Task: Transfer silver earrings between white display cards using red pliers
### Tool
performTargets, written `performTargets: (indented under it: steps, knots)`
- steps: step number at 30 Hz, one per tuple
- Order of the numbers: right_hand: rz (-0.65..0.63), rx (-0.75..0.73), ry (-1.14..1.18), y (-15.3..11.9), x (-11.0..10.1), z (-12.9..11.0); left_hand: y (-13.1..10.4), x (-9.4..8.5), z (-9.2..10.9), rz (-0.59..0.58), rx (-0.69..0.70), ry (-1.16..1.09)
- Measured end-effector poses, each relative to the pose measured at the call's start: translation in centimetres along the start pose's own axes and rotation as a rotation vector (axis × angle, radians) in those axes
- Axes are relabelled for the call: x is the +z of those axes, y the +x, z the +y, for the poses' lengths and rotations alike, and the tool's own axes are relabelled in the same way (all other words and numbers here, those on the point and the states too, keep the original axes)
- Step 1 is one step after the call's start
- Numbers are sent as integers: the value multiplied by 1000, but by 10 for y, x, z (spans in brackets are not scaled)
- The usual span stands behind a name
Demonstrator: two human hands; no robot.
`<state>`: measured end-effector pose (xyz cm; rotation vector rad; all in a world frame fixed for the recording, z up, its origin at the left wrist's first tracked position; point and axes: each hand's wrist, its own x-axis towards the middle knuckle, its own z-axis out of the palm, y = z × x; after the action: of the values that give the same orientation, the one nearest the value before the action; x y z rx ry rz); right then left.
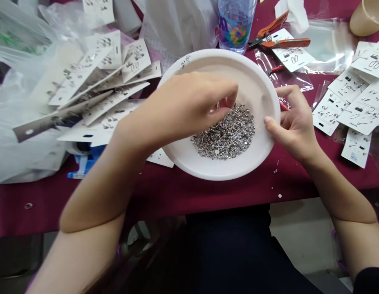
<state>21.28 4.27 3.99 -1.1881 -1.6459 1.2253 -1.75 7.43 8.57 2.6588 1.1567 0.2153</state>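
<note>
A white plastic bowl (207, 173) is tilted toward me at the table's front edge. In its bottom lies a heap of small silvery metal earring pieces (226, 139), some with thin posts or hooks. My right hand (292, 122) grips the bowl's right rim, thumb on the inside and fingers behind. My left hand (204, 98) reaches in over the heap with its fingers curled and the thumb close to the fingertips. What lies between those fingertips, if anything, is too small or hidden to make out.
Cards of earrings (131, 61) pile up at the left beside plastic bags (17, 122); more earring cards (357, 98) lie at the right. Behind the bowl are a water bottle (235, 24), orange-handled pliers (284, 43) and clear sleeves (330, 45). A tan cup (367, 18) stands at the far right.
</note>
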Motion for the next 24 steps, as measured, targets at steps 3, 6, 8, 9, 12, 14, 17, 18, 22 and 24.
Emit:
performTargets:
  steps: [3, 6, 8, 9, 12, 14, 17, 18, 22, 24]
  knots:
    - [-12, 27, 13, 0, 1, 0, -2, -2, -1, 50, 11, 11]
    - [-22, 35, 16, 1, 1, 0, -2, -2, -2, 42, 5, -24]
    - [-22, 36, 12, 1, 2, 0, -1, -2, -1, 38, 11, -46]
    - [-22, 35, 12, 1, 2, 0, -1, -2, -1, 37, 14, -51]
    - [-22, 26, 12, 1, 2, 0, 0, -4, 0, 12, 13, -52]
    - [-22, 26, 15, 2, 2, 0, -1, -6, 1, -19, 2, -44]
    - [-25, 31, 15, 2, 1, 0, -3, -7, -2, -20, 28, -36]
    - [-26, 31, 14, 2, 1, 0, -3, -6, -4, -5, 57, -41]
    - [-19, 23, 17, 2, 0, 2, -7, -6, -8, 48, 113, -52]
    - [-8, 12, 27, 3, -2, 4, -8, -9, -6, 59, 85, -40]
